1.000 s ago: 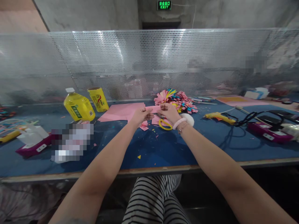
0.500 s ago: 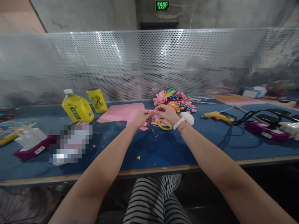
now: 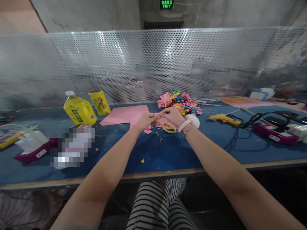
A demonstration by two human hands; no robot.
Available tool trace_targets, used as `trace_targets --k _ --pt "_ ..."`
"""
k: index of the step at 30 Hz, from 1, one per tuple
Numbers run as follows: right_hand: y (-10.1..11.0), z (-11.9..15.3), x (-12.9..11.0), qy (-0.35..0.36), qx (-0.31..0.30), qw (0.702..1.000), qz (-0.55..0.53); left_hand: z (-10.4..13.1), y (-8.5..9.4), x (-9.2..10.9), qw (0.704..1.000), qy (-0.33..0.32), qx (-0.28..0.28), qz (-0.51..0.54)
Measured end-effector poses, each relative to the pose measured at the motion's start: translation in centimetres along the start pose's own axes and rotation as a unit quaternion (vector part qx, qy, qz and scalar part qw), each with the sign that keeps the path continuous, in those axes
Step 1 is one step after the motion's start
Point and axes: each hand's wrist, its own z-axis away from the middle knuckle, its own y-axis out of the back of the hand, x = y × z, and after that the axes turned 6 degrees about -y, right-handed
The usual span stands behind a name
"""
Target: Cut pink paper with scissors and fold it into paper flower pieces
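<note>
Between my hands is a small piece of pink paper (image 3: 156,115). My left hand (image 3: 146,121) pinches its left side, and the fingers of my right hand (image 3: 173,116) close on its right side. Beneath and beside them lie pink scraps (image 3: 148,130) and a yellow ring-shaped item (image 3: 169,128). Large pink sheets (image 3: 120,115) spread to the left. Behind my right hand sits a pile of pink, yellow and blue paper flowers (image 3: 183,101). A round white object (image 3: 193,120) rests by my right wrist.
On the left stand a yellow bottle (image 3: 80,110), a yellow packet (image 3: 100,103) and a purple power strip (image 3: 33,155). A yellow glue gun (image 3: 224,119), black cables and another purple strip (image 3: 274,134) lie right. A perforated metal screen (image 3: 115,67) runs behind.
The pink paper between my fingers shows less and looks more folded or compressed. My right fingers have shifted slightly; my left hand is almost in the same place.
</note>
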Motion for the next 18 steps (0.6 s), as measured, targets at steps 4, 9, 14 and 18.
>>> trace_targets --k 4,9,14,18 --pt "0.1 -0.3 0.4 -0.003 -0.004 1.0 0.023 0.0 0.0 0.1 1.0 0.009 0.006 0.001" --pt "1.2 -1.0 2.2 -0.061 0.004 0.998 -0.012 -0.6 1.0 -0.5 0.999 0.032 0.022 0.009" --pt "3.2 -2.1 4.2 -0.073 0.079 0.993 -0.04 -1.0 1.9 -0.9 0.996 0.022 0.078 0.043" --pt "2.5 -1.6 2.9 -0.022 0.033 0.997 -0.063 -1.0 1.6 -1.1 0.998 0.016 0.059 0.033"
